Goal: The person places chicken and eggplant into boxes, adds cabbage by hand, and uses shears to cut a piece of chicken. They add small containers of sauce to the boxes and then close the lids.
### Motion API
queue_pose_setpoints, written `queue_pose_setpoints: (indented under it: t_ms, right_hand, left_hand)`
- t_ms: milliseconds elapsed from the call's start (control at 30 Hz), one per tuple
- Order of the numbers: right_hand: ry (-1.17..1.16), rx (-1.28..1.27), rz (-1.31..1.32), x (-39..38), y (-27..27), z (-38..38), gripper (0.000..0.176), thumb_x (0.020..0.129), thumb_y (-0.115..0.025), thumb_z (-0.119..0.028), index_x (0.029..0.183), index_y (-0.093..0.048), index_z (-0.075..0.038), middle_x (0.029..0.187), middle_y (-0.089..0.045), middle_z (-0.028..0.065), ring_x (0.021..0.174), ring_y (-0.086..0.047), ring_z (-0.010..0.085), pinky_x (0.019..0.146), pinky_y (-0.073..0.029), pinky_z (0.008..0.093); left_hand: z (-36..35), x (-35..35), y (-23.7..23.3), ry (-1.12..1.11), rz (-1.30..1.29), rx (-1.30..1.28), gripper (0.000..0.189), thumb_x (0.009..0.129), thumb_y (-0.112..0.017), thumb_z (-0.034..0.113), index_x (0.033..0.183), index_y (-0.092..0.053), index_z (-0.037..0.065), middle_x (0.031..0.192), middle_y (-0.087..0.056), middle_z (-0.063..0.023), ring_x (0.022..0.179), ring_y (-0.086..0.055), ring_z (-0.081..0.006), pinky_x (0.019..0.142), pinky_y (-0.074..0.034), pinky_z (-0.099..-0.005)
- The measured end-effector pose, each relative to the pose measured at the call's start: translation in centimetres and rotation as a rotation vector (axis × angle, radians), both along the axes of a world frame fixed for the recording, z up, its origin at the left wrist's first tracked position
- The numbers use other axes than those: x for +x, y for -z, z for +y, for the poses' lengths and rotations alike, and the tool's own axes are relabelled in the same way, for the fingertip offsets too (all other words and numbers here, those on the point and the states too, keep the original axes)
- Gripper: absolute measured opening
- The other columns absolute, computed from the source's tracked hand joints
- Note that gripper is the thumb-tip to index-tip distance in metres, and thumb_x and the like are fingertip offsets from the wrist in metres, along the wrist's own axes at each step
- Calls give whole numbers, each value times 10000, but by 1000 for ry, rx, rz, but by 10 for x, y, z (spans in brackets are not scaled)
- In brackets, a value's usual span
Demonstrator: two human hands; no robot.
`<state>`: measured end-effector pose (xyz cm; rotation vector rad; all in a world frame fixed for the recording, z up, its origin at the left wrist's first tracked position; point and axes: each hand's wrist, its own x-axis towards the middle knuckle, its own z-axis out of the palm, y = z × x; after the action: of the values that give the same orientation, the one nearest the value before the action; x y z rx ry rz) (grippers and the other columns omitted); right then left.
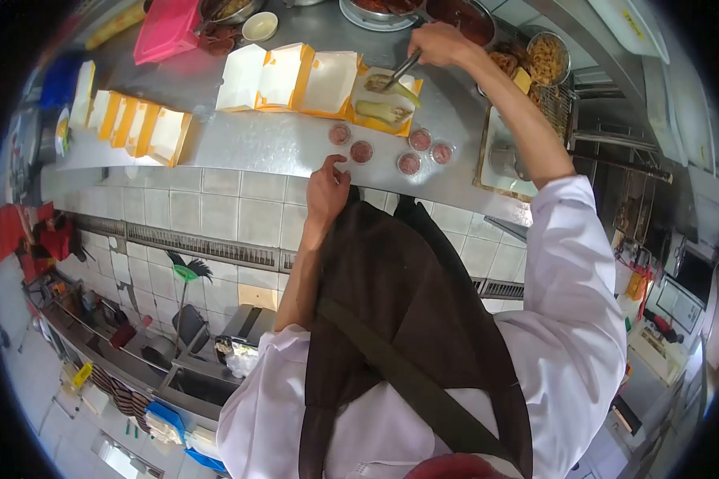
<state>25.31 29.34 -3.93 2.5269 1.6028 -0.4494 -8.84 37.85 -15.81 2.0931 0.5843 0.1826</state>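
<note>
My right hand (439,44) is closed around metal tongs (407,65). The tongs' tips reach into an open yellow-and-white takeout box (385,126) and touch a greenish, elongated piece of food (398,86) that looks like cooked eggplant. A second such piece (381,110) lies in the same box, nearer to me. My left hand (327,191) is at the counter's near edge, fingers loosely bent and apart, with nothing visible in it. Close to its fingertips stand small clear cups of pinkish-red contents (361,151); several more cups (419,140) sit to the right.
More open takeout boxes (284,76) adjoin on the left, and another row (136,128) stands farther left. A pink bin (166,30) and white bowl (260,26) are behind them. Pans of red sauce (463,20) and a bowl of fried food (547,60) line the back right of the steel counter (248,140).
</note>
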Motion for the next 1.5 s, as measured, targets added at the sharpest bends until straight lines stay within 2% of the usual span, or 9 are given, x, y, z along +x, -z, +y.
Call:
queue_pose_setpoints:
  t_ms: [167, 267, 567, 667, 767, 1067, 1233, 1300, 1500]
  right_hand:
    - [-102, -243, 70, 30, 68, 38, 227, 680, -663, -125, 896, -726, -154, 796, -691, 99, 755, -653, 281, 650, -506, 398]
    - [-81, -167, 161, 36, 93, 37, 179, 687, -657, -143, 849, -731, -133, 754, -687, 85, 711, -643, 276, 616, -497, 392]
    - [1, -292, -14, 10, 58, 16, 172, 680, -598, -86, 794, -709, -18, 807, -678, 168, 792, -666, 315, 649, -517, 416]
    - [7, -94, 10, 20, 89, 5, 169, 653, -613, -75, 778, -708, -12, 790, -675, 180, 778, -664, 328, 636, -518, 428]
    - [-8, -261, 10, 20, 70, 12, 166, 637, -644, -88, 774, -713, -26, 788, -677, 174, 757, -665, 327, 620, -519, 432]
    - [85, -227, 8, 16, 91, 6, 175, 607, -714, -138, 759, -717, -51, 737, -677, 156, 715, -670, 293, 605, -528, 415]
    - [203, 172, -120, -42, 29, -66, 146, 671, -664, -134, 775, -703, -40, 783, -669, 190, 780, -657, 348, 655, -522, 455]
    - [369, 375, -130, -87, 6, -112, 250, 759, -627, -168, 981, -699, -78, 832, -664, 178, 838, -627, 357, 736, -499, 452]
    - [780, 151, -59, -184, -58, -260, 264, 758, -653, -133, 1017, -700, -105, 858, -661, 190, 822, -630, 360, 761, -491, 461]
  left_hand:
    - [5, -11, 4, -36, 15, -13, 268, 790, -631, 110, 1052, -590, 70, 698, -638, -170, 628, -626, -345, 581, -476, -410]
    - [7, -13, 4, -37, 43, -21, 259, 793, -635, 116, 1045, -594, 67, 698, -637, -168, 632, -629, -343, 589, -478, -411]
    - [8, -5, 5, 27, 80, -12, 241, 794, -634, 123, 1025, -599, 64, 710, -636, -171, 617, -623, -338, 575, -470, -413]
    - [5, 3, 4, 56, 70, -26, 243, 794, -631, 126, 1028, -598, 69, 710, -635, -171, 611, -621, -336, 574, -470, -415]
    - [4, 8, 5, 72, 75, -21, 247, 786, -630, 127, 1025, -595, 71, 695, -638, -158, 639, -625, -340, 594, -476, -427]
    - [-6, 23, -5, 143, 87, 26, 239, 774, -633, 128, 1006, -607, 77, 677, -638, -139, 659, -629, -339, 616, -488, -437]
    - [-4, 36, 1, 187, 18, 4, 207, 778, -628, 119, 981, -614, 80, 683, -638, -147, 659, -634, -334, 608, -492, -423]
    - [-2, 45, 6, 158, -9, 59, 194, 780, -624, 107, 972, -616, 81, 694, -643, -156, 663, -641, -328, 612, -496, -415]
    - [-4, 87, -36, 224, 59, -24, 251, 766, -617, 91, 1014, -619, 54, 714, -658, -131, 640, -665, -251, 606, -502, -361]
